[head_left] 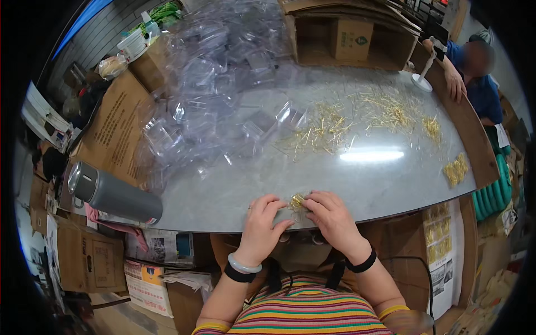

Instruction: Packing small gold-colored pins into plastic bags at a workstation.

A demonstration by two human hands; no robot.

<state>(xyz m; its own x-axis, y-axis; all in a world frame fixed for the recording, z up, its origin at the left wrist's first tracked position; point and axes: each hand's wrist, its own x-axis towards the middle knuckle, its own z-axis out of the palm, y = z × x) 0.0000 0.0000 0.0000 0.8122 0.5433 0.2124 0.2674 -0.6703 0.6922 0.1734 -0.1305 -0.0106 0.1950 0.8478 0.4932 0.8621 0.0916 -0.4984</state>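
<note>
Leaning over a smooth grey tabletop [223, 198]: bare left hand [261, 226], thumb and fingers parted, plus bare right hand [334, 219], can't tell if it's pinching. Small shiny gold metal-wire bundle [296, 200] sits smack between them, against the right fingertips.

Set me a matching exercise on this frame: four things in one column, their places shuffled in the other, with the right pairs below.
Things
1. Grey bottle
2. Clear plastic cases
3. Gold bunch nearest the person
4. White stand with round base

Places
A. Between the left hand and the right hand
B. Far right of the table, by the cardboard wall
C. Near the table's left end, close to its front edge
D. Heaped over the table's far left part

Right pairs: 1-C, 2-D, 3-A, 4-B
</note>
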